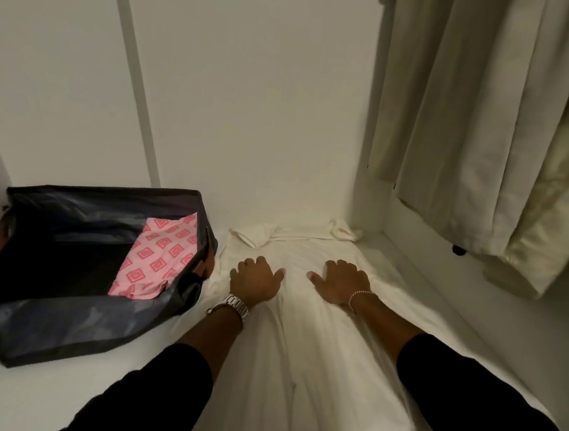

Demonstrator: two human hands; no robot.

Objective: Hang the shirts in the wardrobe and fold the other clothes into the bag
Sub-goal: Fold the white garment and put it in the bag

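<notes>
Both hands lie palm down on a white garment (pixel 317 338) spread over a white surface (whether it is a shelf, a bed or the floor I cannot tell). The left hand (pixel 255 278) has its fingers bent over the cloth at the knuckles, thumb stretched toward the other hand; it presses the fabric, and I cannot tell whether the fingertips pinch any of it. A metal watch (pixel 230 305) sits on that wrist. The right hand (pixel 341 282) rests the same way, fingers curved down onto the cloth, thumb pointing inward, with a thin bracelet (pixel 360 297) at the wrist. The two thumbs are near each other but apart, a strip of cloth between them. Both forearms wear black sleeves (pixel 165 387).

The garment runs from beyond the fingertips, where bunched ends lie crumpled, back under both palms and along between the forearms toward the person. Just left of the left hand stands an open dark bag (pixel 60 326), its near edge touching or almost touching the garment. Inside it, on the side closest to the left hand, lies a pink cloth (pixel 159 256) with a red diamond pattern. Beyond and to the right of the right hand, pale shirts (pixel 483 129) hang in the wardrobe (pixel 374 195), well apart from both hands.
</notes>
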